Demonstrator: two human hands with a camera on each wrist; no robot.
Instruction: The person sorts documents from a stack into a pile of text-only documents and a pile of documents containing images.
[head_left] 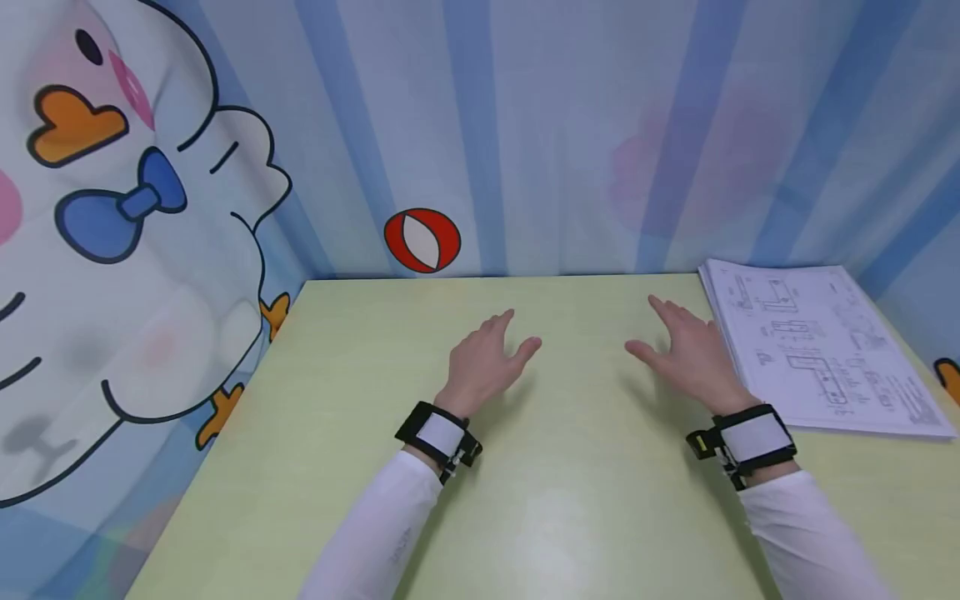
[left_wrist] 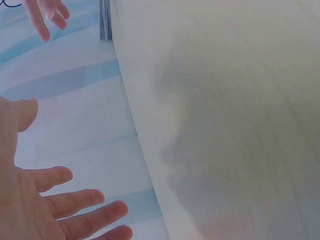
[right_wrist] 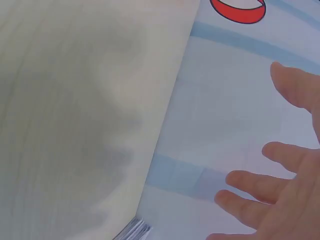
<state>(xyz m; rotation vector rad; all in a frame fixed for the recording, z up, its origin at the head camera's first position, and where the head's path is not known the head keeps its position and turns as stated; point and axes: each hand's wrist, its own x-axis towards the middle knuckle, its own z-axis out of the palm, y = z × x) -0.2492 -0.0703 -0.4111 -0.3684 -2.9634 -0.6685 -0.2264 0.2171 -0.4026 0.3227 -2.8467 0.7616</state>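
Over the pale yellow table (head_left: 570,500), both hands are held up with nothing in them. The left hand (head_left: 483,360) has its thumb spread from extended fingers, and its shadow falls on the tabletop. In the left wrist view the fingers (left_wrist: 85,220) are spread apart. Further right, the right hand (head_left: 690,354) mirrors it, thumb pointing inward, just left of a stack of printed sheets (head_left: 825,350). The right wrist view shows that hand's separated fingers (right_wrist: 260,185) against the curtain. Each wrist wears a black strap with a white patch.
A blue-striped curtain (head_left: 555,150) hangs along the table's back edge, with a red and white ball printed on it (head_left: 442,237). At left the cloth carries a large white cartoon bird (head_left: 172,275) with a blue bow tie. The paper stack lies at the table's right side.
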